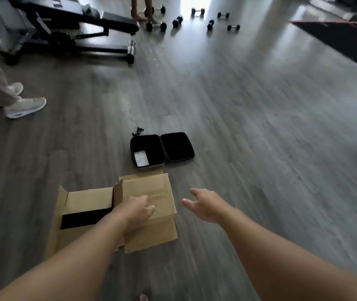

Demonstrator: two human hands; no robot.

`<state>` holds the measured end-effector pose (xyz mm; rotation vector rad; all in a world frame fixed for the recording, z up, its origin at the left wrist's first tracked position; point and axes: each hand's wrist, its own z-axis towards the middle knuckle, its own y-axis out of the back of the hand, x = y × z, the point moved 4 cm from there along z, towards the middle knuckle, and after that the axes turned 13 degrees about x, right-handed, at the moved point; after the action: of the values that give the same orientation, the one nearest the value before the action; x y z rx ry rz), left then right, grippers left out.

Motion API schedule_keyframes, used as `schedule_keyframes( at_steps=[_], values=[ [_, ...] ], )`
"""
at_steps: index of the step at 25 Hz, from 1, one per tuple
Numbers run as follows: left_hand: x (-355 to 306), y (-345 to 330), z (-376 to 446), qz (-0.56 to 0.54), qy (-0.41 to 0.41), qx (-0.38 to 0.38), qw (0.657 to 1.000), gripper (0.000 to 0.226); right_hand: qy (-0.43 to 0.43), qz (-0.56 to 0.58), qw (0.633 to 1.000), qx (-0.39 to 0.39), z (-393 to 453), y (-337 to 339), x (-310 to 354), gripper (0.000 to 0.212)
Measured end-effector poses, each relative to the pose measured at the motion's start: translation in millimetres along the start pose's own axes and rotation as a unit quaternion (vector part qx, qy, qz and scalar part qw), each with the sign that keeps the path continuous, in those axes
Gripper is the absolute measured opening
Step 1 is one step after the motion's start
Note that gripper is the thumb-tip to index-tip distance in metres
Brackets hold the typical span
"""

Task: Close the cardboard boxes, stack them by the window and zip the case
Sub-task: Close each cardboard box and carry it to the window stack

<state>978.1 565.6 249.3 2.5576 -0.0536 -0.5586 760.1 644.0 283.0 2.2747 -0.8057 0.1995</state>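
left hand (137, 210) rested, fingers curled, on the closed brown cardboard box (149, 194); right hand (203, 205) hovered spread at its 3 o'clock.

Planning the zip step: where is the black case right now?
The black case lies open on the floor, mid-frame, just beyond the closed cardboard box.

Two bare forearms, sleeveless to the frame's edge (no rings, no watch).
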Motion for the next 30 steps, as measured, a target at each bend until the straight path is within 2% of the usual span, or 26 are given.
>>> schedule_keyframes(
  at_steps=[4, 10, 15, 20, 24, 27, 30],
  values=[
    [30.8, -28.7, 99.5, 0.005, 0.046, -0.008, 0.999, 0.055, 0.013, -0.03, 0.999, 0.027, 111.9, -29.8, -36.7, 0.075],
    [85.1, -77.5, 234.3, 0.004, 0.149, -0.052, 0.988, 0.032, 0.051, -0.084, 0.995, 0.031, 271.3, -90.8, -83.1, 0.072],
    [135.3, -99.4, 310.1, 0.023, 0.22, -0.096, 0.971, 0.047, 0.091, -0.112, 0.989, 0.032, 374.8, -138.9, -94.5, 0.063],
    [179.0, -108.4, 337.3, 0.053, 0.269, -0.116, 0.955, 0.061, 0.123, -0.137, 0.983, 0.011, 429.1, -177.3, -89.4, 0.074],
    [184.1, -99.0, 348.8, 0.018, 0.218, -0.178, 0.959, 0.046, 0.127, -0.16, 0.976, -0.072, 447.9, -183.0, -92.2, 0.078],
    [183.2, -93.3, 354.0, 0.007, 0.169, -0.185, 0.968, 0.064, 0.113, -0.166, 0.974, -0.106, 454.7, -170.7, -101.9, 0.079],
    [176.9, -96.2, 363.3, -0.009, 0.144, -0.184, 0.972, 0.068, 0.1, -0.141, 0.979, -0.109, 459.2, -161.1, -113.7, 0.074]
  ],
)
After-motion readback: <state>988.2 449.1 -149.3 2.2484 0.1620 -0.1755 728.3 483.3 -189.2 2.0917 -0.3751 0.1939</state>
